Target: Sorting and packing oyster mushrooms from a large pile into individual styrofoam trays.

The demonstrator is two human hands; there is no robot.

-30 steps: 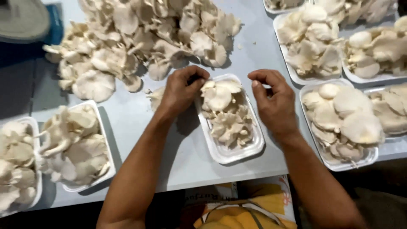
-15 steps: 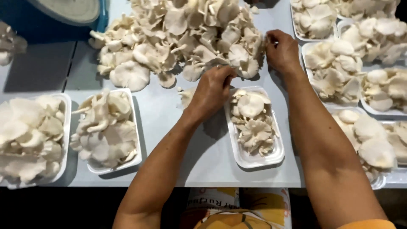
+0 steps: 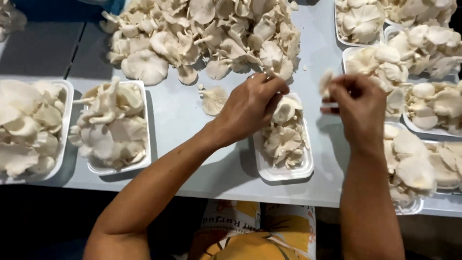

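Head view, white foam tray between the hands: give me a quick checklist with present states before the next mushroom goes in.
1. White foam tray flat on the grey table: ok.
2. Room left in that tray: ok; pale oyster mushrooms cover it, but not piled high.
3. Right hand holds a mushroom piece above the table: ok.
4. Left hand over the tray's far end, fingers pinched: cannot tell whether they hold anything.
5. Loose mushroom heap available behind the tray: ok.
6. Stray single mushroom lying on the table outside any tray: not ok.
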